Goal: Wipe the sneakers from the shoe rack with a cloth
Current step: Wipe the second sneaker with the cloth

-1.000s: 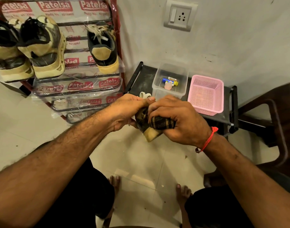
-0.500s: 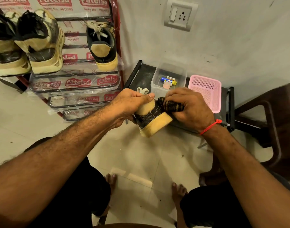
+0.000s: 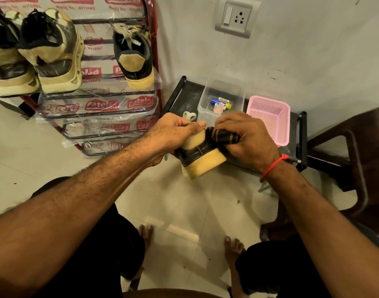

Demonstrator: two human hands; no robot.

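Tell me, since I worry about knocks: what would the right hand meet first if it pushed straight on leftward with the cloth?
Probably the left hand's thumb, atop the sneaker's heel, right beside the cloth that the right hand holds; depth unclear.

Left hand [image 3: 173, 134] grips sneaker [image 3: 200, 155] — right hand [image 3: 246, 140] presses cloth [image 3: 224, 136] on it.

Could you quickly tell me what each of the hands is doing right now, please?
Left hand: closed, gripping the sneaker at its heel end.
Right hand: closed, gripping the dark checked cloth pressed against the sneaker.
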